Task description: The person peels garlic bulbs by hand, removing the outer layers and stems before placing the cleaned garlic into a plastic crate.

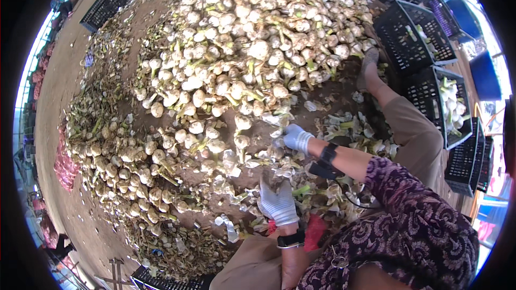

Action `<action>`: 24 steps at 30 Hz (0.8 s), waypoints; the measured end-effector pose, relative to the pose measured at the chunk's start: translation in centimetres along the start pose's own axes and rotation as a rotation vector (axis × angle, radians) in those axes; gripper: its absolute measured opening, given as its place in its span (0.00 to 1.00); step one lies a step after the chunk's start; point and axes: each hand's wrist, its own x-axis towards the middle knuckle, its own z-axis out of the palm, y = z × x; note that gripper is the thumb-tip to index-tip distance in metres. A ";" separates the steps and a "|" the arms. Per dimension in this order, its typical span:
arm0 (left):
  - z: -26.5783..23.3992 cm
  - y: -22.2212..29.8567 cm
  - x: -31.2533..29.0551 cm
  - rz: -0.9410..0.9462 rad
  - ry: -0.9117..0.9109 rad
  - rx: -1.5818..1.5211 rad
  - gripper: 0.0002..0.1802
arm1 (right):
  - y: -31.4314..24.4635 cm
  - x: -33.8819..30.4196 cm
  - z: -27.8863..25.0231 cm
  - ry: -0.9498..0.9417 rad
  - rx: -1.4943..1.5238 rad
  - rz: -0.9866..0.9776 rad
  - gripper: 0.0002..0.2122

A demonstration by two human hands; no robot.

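Note:
My left hand [277, 204], in a white striped glove, is low over the ground among peeled garlic skins [236, 196]. Its fingers point away from me and stand apart, with nothing seen between them. Further off and to the right, my right hand [298, 138] wears a matching glove. Its fingers are curled near loose skins at the edge of the heap; what they hold is too small to tell. A large heap of garlic bulbs [258, 51] with cut stems spreads in front of both hands. A few single garlic bulbs [242, 141] lie just left of my right hand.
Black plastic crates [406, 37] line the right side; one crate [449, 102] holds pale garlic pieces. Another garlic pile [140, 177] lies at the left beside dry trimmings [188, 252]. Red mesh sacks [65, 164] stand further left. My outstretched leg [411, 129] borders the heap.

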 end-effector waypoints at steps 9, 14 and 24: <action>3.0 3.5 -2.5 0.106 -0.163 -0.096 0.32 | -0.6 -15.5 -2.1 -0.093 0.578 -0.258 0.16; 3.3 5.5 -4.7 0.276 -0.169 0.134 0.31 | 0.1 -16.9 -2.0 0.001 0.523 -0.471 0.18; 3.2 6.6 -6.2 0.347 -0.244 0.192 0.29 | 0.5 -19.4 -3.5 -0.069 0.663 -0.522 0.11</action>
